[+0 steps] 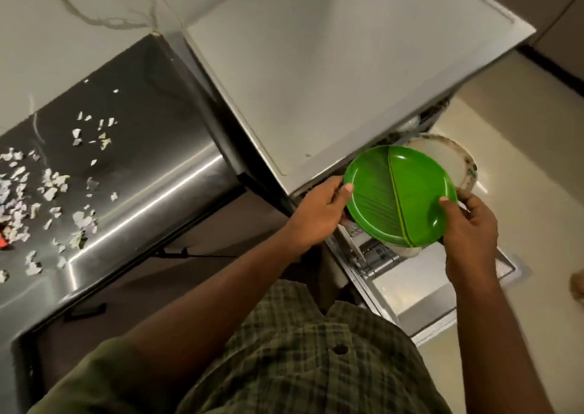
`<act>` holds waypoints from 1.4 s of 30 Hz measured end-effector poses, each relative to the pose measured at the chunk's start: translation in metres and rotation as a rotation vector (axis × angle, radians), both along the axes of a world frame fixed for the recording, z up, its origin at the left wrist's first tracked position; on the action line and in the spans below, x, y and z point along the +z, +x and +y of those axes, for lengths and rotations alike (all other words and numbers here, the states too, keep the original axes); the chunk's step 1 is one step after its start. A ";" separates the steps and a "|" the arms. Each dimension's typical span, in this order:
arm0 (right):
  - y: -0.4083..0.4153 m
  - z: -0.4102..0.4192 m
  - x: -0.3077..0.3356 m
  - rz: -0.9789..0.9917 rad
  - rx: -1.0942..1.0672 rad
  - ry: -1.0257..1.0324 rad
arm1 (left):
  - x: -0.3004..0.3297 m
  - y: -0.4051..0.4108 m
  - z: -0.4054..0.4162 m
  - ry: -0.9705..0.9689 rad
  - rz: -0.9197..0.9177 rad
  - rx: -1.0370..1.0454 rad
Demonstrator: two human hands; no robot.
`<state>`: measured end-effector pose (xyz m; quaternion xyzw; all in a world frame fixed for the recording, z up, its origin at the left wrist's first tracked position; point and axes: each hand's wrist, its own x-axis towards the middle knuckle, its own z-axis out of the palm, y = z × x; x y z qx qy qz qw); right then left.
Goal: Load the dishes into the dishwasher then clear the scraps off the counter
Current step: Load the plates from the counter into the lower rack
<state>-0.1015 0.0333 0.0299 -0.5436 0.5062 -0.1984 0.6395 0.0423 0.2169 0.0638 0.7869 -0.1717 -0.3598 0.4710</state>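
Plaid fabric of a green checked shirt [284, 350] fills the near edge of the view, and both bare forearms extend from it toward the open dishwasher [376, 262] at centre right. Left hand [319, 211] grips the left rim of a green plate [401, 192], thumb laid on the upper face and fingers curled under the edge. Right hand [467, 221] grips the near-right rim of the same plate, thumb on the face and fingers wrapped behind it. The green plate is held level with its face up, carries a leaf pattern with a central rib, and sits above the dishwasher opening, just in front of the white worktop slab [331, 66] that covers the machine. Below the plate, wire rack sections and a grey basket are partly visible; their contents cannot be told. Just beyond the green plate, a larger pale plate [455, 157] with a patterned rim shows at the far right, partly hidden by the green one; whether the two touch cannot be told. To the left, well apart from the hands, a stainless steel counter [151, 167] carries scattered white paper scraps [50, 189], densest at the left edge, with a small red-orange item [2, 243] among them. Farther away, a pale marbled surface [79, 12] with grey veins runs behind the counter. Cream floor tiles [531, 160] occupy the right side.
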 end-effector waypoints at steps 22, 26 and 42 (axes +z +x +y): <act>-0.045 0.030 -0.283 0.184 -0.469 0.753 | -0.287 0.036 -0.149 0.874 -0.196 -0.640; -0.025 0.017 -0.340 0.252 -0.447 0.832 | -0.339 0.058 -0.156 0.909 -0.087 -0.556; -0.006 0.014 -0.435 0.419 -0.532 0.872 | -0.444 0.058 -0.163 0.869 0.307 -0.073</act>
